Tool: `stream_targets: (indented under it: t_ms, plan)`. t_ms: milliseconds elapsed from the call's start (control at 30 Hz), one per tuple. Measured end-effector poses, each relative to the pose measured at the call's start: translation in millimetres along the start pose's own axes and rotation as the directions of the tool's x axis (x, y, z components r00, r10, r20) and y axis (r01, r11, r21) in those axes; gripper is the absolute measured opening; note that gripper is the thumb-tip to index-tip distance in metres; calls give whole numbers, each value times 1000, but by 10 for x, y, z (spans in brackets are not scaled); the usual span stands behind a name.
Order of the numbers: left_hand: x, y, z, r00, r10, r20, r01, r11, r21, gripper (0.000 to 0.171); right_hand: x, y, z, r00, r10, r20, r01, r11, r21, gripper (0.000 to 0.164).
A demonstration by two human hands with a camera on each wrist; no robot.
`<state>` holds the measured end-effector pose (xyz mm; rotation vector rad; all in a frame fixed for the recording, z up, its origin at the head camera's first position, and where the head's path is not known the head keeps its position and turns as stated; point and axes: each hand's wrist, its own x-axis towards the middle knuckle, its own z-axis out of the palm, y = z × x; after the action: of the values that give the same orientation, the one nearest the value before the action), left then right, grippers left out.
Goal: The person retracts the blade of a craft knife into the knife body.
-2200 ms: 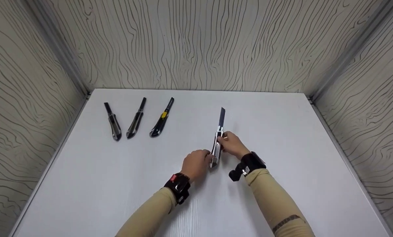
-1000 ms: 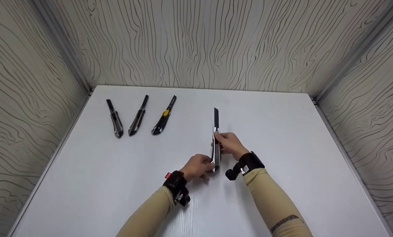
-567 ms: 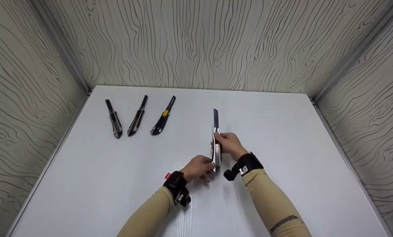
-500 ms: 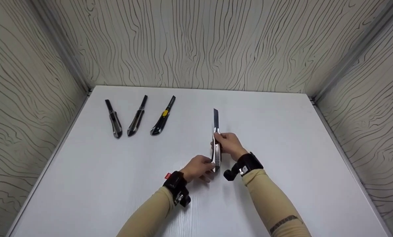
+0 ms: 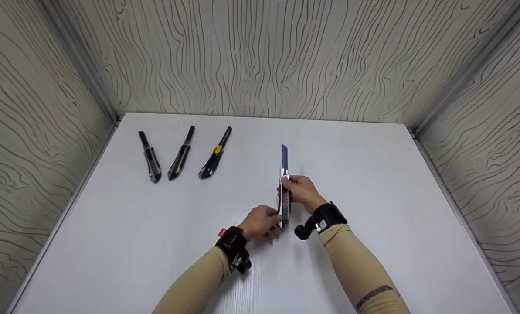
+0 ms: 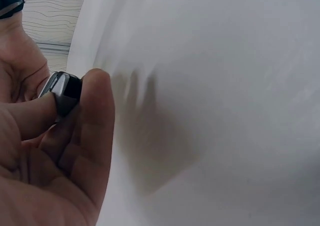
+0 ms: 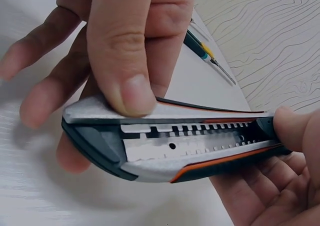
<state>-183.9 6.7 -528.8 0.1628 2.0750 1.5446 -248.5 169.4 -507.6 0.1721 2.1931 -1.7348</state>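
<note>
Both hands hold a utility knife (image 5: 285, 205) over the white table, its long blade (image 5: 284, 158) out and pointing to the far side. My right hand (image 5: 304, 190) grips the front of the handle, with its thumb at the dark slider (image 7: 263, 128) in the right wrist view. At the rear end, my left hand (image 5: 260, 220) pinches the handle between thumb and fingers. The handle is silver and black with orange lines, and a notched metal channel (image 7: 190, 145) shows along it. In the left wrist view only the knife's dark butt end (image 6: 66, 92) shows between the fingers.
Three more utility knives lie at the table's back left, blades out: a grey-black one (image 5: 151, 159), a second similar one (image 5: 181, 155) and a black one with a yellow slider (image 5: 216, 152). Wood-patterned panels (image 5: 260, 61) wall in the white table (image 5: 111, 244) at back and sides.
The knife has turned from a rightward lean to nearly straight ahead, and its tip has moved slightly left. My left hand has rolled, its thumb now showing on the knife's rear.
</note>
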Motion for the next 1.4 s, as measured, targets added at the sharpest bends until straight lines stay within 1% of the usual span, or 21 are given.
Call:
stream_targets:
  t_ms: [267,567,667,800,1000,1133,1267,1400]
  plan:
    - [5,-10,-7,1000,11,-17,-11,1000,25,21,6,0,4,999,-25,32,26,999,-23,31]
    - [-2,1,-13,1000,6,-30,-5,1000,29,20,15,4,12,999,-29,35,30,999,-20,32]
    - [3,5,-18,999,5,-31,-4,999,33,21,12,-5,16,999,-22,26,22,1000,1,30]
    - [1,12,-26,999,3,-35,-2,1000,26,20,6,-18,23,1000,-13,16,13,1000,-3,28]
    - [-2,8,-31,999,3,-32,-2,1000,26,19,-2,-25,31,999,-30,29,30,1000,-4,28]
    - [-3,4,-34,1000,9,-27,-9,1000,19,19,-7,-29,33,999,-29,36,30,1000,-5,27]
    - [-9,-5,-28,999,19,-27,-20,1000,-6,20,-6,-36,30,999,-19,27,19,1000,-14,26]
    - [-18,10,-18,998,25,-49,-28,998,-49,20,0,-41,36,998,-49,30,50,999,-22,28]
